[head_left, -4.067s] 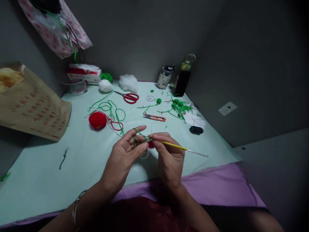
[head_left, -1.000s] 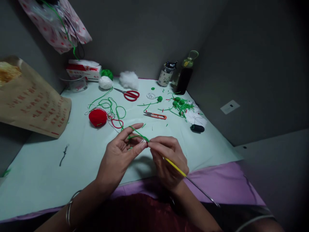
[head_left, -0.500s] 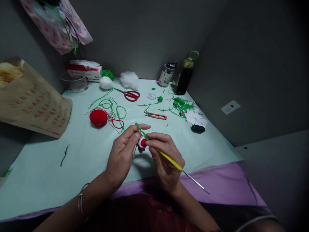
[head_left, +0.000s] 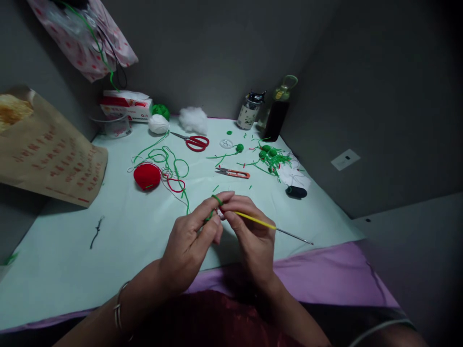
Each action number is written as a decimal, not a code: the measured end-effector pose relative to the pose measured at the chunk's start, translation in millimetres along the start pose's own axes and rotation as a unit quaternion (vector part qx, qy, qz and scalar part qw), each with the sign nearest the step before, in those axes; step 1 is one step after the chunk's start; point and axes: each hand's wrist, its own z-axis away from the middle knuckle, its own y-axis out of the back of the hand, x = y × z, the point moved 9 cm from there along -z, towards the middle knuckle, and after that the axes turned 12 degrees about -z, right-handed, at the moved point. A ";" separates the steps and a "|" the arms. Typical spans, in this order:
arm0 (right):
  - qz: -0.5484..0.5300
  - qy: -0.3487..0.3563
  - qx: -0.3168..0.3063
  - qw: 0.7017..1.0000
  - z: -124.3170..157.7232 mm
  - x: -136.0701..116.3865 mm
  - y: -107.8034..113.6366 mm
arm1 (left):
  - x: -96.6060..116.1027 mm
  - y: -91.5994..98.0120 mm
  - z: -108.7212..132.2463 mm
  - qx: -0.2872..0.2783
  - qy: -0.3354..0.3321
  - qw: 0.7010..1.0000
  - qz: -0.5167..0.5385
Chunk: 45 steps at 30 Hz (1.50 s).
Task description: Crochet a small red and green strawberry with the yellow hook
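Observation:
My left hand (head_left: 193,238) is closed, pinching a small crochet piece (head_left: 219,212) with green yarn (head_left: 180,179) looped over its index finger. My right hand (head_left: 253,236) is closed on a yellow-handled crochet hook (head_left: 269,226), whose metal shaft points right while its working end meets the piece between my fingertips. The green strand trails back across the pale table (head_left: 72,250) toward a red yarn ball (head_left: 146,176). The piece itself is mostly hidden by my fingers.
Orange thread snips (head_left: 233,173), red scissors (head_left: 193,141), green crochet bits (head_left: 269,156), white stuffing (head_left: 193,119), a white yarn ball (head_left: 158,124), a jar (head_left: 248,113), a dark bottle (head_left: 275,115) and a tissue box (head_left: 125,106) lie farther back. A brown paper bag (head_left: 50,154) stands left.
My left fingers have curled in tighter round the piece. The hook has swung from pointing down-right to nearly level, pointing right. Earlier the left index stood stretched out with yarn across it.

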 end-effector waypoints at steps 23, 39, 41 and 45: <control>0.014 0.010 0.018 1.000 3.0 -6.9 -6.2 | -20.4 38.0 -6.3 0.198 0.104 0.919 0.325; 0.086 0.105 0.050 0.989 10.7 -19.8 1.2 | -14.3 21.6 -3.9 0.071 0.101 0.981 0.151; 0.095 0.111 0.043 0.988 11.7 -19.7 -0.1 | -15.0 18.7 -2.8 0.069 0.110 0.978 0.162; 0.114 0.135 0.021 0.984 13.3 -21.8 -3.9 | -19.2 11.3 0.6 0.064 0.129 0.962 0.234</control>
